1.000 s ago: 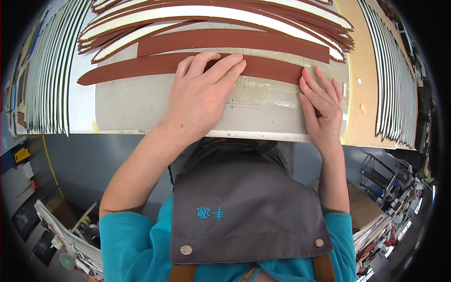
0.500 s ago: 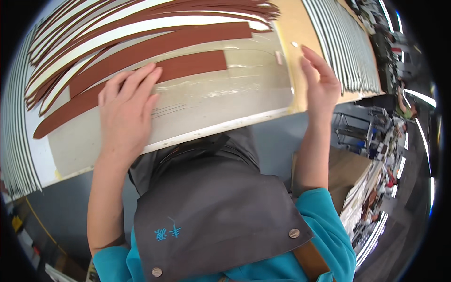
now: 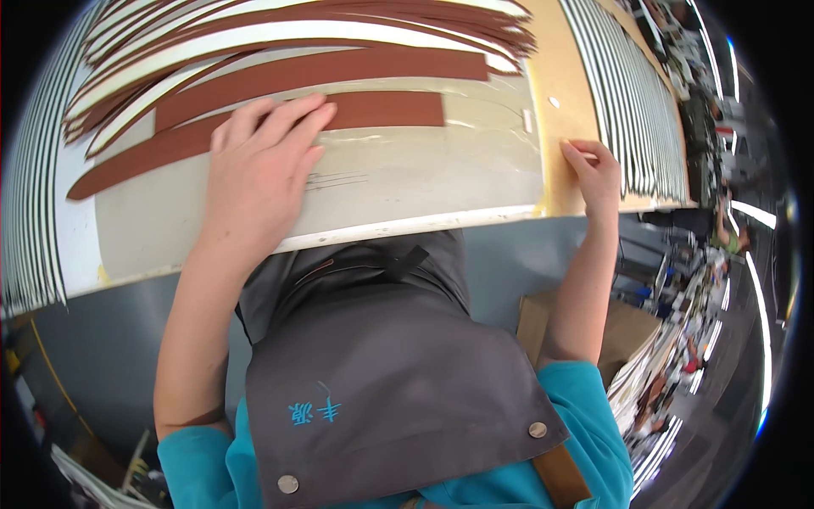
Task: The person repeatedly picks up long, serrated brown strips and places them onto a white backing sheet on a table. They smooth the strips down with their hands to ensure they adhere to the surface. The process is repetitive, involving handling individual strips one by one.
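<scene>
A grey apron (image 3: 381, 373) over turquoise sleeves is seen nearest, pressed against the edge of the bench (image 3: 593, 119). On the bench, a pale flat sheet (image 3: 407, 182) is laid. The left hand (image 3: 259, 174) is spread flat, fingers extended, pressed partly on the sheet and partly on a brown strip (image 3: 386, 110) at its far edge; nothing is gripped. The right hand (image 3: 593, 174) is rested open at the sheet's right end. Beyond, further brown and white strips (image 3: 297, 38) are fanned out.
</scene>
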Motion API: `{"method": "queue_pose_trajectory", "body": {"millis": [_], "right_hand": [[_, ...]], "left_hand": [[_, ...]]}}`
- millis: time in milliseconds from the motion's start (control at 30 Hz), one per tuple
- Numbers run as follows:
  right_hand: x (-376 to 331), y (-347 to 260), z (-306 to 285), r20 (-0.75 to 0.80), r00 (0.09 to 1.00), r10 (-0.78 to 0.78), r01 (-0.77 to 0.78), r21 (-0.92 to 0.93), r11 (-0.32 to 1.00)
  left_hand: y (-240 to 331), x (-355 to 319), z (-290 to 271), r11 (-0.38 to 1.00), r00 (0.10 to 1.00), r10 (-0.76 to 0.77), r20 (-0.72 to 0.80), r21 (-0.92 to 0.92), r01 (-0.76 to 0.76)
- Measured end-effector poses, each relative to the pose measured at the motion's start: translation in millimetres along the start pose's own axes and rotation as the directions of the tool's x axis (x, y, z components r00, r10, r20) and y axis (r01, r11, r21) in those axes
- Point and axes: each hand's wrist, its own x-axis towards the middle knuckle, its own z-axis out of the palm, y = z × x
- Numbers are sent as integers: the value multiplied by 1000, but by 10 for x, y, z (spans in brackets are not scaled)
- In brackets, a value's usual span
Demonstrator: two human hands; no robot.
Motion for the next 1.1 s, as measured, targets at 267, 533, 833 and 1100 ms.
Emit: {"method": "queue_pose_trajectory", "body": {"millis": [267,533,833,1100], "right_hand": [[-261,-1015,405,15,958,-287,229,562,795],[-670,-2178,1334,406,848,-342,152,431,889],[-710,-2224,1464,359,912,-201,33,422,906],[-715,-2210,1497,344,911,-227,76,400,913]], "left_hand": [[-5,-28,50,994,997,-7,-78,-113,-2],[-22,-7,82,982,991,-40,-131,-189,15],[-25,-15,107,975,989,-56,-140,-223,24],[-27,-16,77,967,991,-71,-117,-252,39]]}}
